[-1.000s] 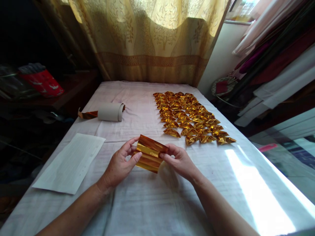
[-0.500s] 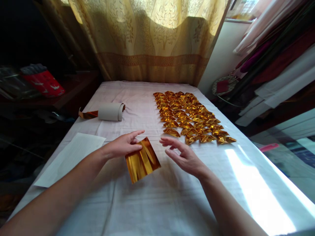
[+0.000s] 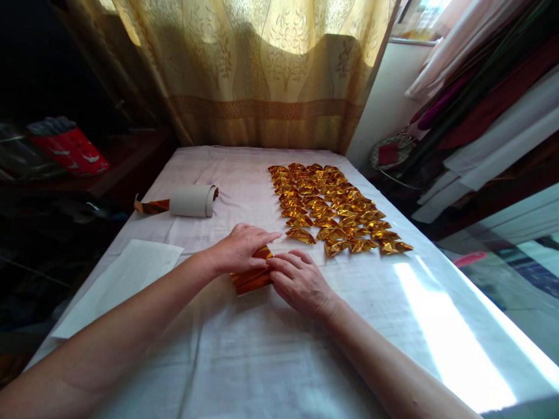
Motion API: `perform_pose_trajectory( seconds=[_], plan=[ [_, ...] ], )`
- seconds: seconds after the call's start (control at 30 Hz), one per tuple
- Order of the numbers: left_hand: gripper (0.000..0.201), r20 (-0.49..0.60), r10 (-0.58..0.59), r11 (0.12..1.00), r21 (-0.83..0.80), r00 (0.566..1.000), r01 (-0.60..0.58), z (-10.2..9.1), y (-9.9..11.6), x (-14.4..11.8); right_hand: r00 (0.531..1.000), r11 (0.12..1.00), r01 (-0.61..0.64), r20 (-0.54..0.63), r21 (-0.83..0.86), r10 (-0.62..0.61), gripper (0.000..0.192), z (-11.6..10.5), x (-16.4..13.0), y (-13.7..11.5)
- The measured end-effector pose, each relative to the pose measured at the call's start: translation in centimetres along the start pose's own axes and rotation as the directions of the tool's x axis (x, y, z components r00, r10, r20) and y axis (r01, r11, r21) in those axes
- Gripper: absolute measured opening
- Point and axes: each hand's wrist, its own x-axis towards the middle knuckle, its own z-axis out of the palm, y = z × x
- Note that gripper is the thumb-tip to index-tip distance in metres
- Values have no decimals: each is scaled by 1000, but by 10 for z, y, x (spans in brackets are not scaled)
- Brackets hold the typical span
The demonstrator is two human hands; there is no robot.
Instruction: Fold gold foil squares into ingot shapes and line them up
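Rows of folded gold pieces [image 3: 336,206] lie near a cardboard roll [image 3: 192,200], a white sheet [image 3: 126,279] and a patterned curtain [image 3: 262,70].

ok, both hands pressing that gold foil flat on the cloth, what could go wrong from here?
The foil is mostly hidden under the left hand and right hand, so a crease may land crooked unseen. The cloth is wrinkled and may mark it. The folded pieces lie close, so a sweep could scatter them.
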Motion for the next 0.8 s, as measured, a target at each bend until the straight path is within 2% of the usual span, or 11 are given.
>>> perform_pose_trajectory(
  seconds=[0.1, 0.13, 0.2, 0.27, 0.4, 0.53, 0.7, 0.8],
  plan=[
    [41, -164, 5, 977, 211, 986, 31, 14, 6, -17, 999, 1000, -24, 27, -6, 24, 25, 6, -10, -4],
    [31, -197, -6, 974, 221, 980, 50, 18, 10, -25, 999, 1000, -27, 37, -5, 28, 25, 7, -12, -5],
    [21, -192, -38, 985, 160, 981, 70, 25, 18, -45, 998, 999, -35, 52, 2, 35, 24, 8, -14, -8],
    [25, -139, -52, 994, 84, 989, 64, 33, 26, -67, 997, 999, -40, 65, 13, 39, 21, 9, -15, -10],
    [36, -267, 15, 986, 166, 964, 30, 52, 33, -97, 997, 998, -35, 76, 51, 31, 17, 11, -17, -14],
    [21, -360, 45, 973, 229, 932, 41, 65, 30, -105, 995, 983, -81, 73, 163, 70, 12, 10, -22, -12],
    [20, -434, 19, 964, 246, 900, 98, 65, 28, -102, 967, 901, -253, 52, 352, 251, 11, 9, -29, -6],
    [20, -487, -24, 953, 253, 873, 167, 66, 26, -100, 937, 858, -345, 82, 379, 340, 11, 13, -29, -6]
  ],
)
